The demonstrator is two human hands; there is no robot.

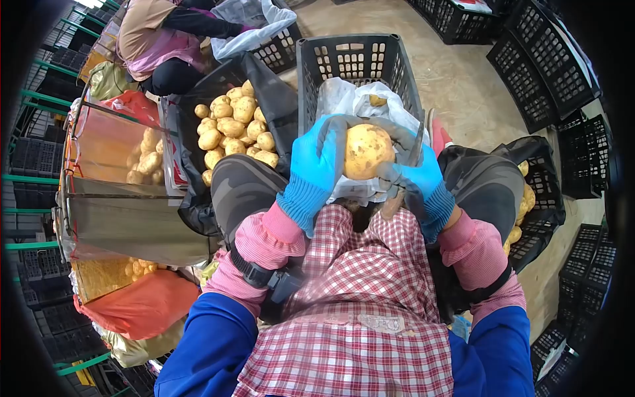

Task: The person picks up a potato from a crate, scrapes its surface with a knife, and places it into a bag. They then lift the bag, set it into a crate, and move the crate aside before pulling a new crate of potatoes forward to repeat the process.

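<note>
My left hand (319, 159), in a blue and grey glove, is closed on the left side of a large yellow potato (368, 152) with dark specks. At the potato's right side is my right hand (415, 177), gloved alike, its fingers wrapped round a knife (419, 140) whose blade points upward. That hand's thumb lies near the potato's lower right edge. Beneath both hands stands a black crate (348, 41) with white plastic (336, 96) and a small brown piece (378, 100) inside. Left of it, a dark-lined container (274, 92) holds several potatoes (229, 127).
A co-worker (159, 40) crouches at the upper left by another lined crate (281, 49). Mesh sacks (116, 149) and a red sack (142, 301) stand at the left. More potatoes (526, 202) lie in a crate at my right. Black crates (552, 63) line the right side.
</note>
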